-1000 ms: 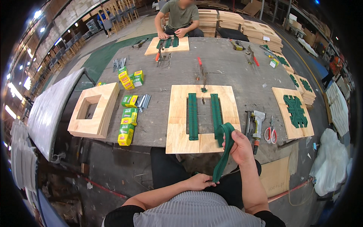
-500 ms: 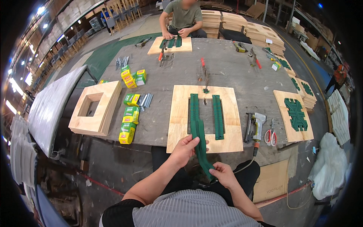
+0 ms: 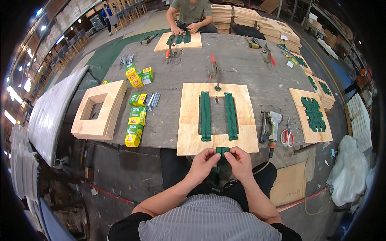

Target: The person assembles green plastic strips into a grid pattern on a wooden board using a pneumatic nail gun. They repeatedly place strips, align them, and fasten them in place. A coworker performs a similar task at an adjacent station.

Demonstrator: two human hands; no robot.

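Note:
Both my hands pinch one end of a dark green webbing strap at the front edge of a wooden frame panel. My left hand grips its left side and my right hand its right side, thumbs close together. The rest of the strap hangs down below my fingers, partly hidden. Across the panel's rectangular opening run two more green straps, a left strap and a right strap, parallel and apart. A strip of bare wood lies between their near ends and my hands.
Right of the panel lie a staple gun with its hose and red-handled scissors. Staple boxes and a stack of wooden frames stand left. A webbed panel lies right. Opposite, a co-worker handles another panel.
My hands have drawn together at the strap's end, and the strap has come off the panel toward me. The left strap on the panel now shows along its full length.

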